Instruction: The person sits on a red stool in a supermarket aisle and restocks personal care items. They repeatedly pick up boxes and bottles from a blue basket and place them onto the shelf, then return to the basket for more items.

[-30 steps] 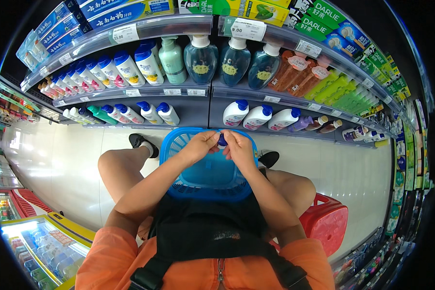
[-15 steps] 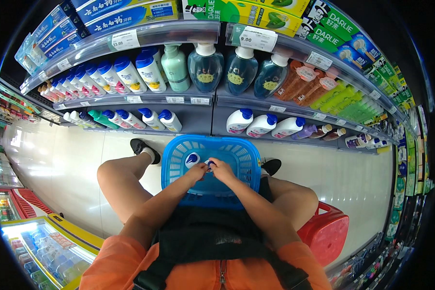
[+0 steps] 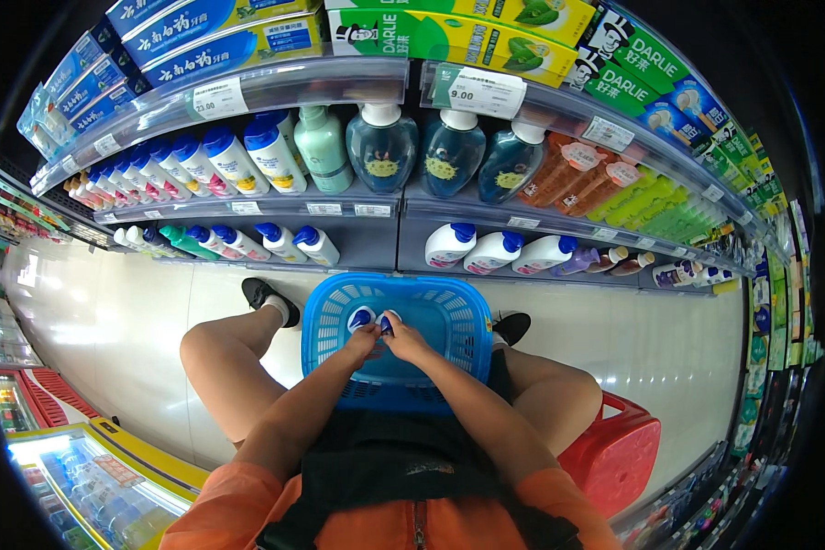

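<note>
A blue plastic basket (image 3: 467, 291) stands on the floor between my legs. Inside it are two white bottles with dark blue tops. One bottle (image 3: 361, 318) stands at the left on its own. Close beside it, the second bottle (image 3: 388, 324) is held by my right hand (image 3: 405, 340), whose fingers close round the blue top. My left hand (image 3: 364, 343) is closed at the same bottle's near side; its fingertips are partly hidden. Both hands reach over the near rim, and the bottle bodies are mostly hidden below.
Ahead, the bottom shelf carries white blue-topped bottles (image 3: 452, 245). Above stand dark pump bottles (image 3: 382, 151) and shampoo bottles (image 3: 232, 160), with toothpaste boxes (image 3: 467, 38) higher. A red stool (image 3: 614, 454) is at my right, a yellow-edged display freezer (image 3: 137, 458) at lower left.
Both hands have shifted slightly left with the held bottle, which is now right beside the standing one. The view has tilted a little, so the shelves sit lower.
</note>
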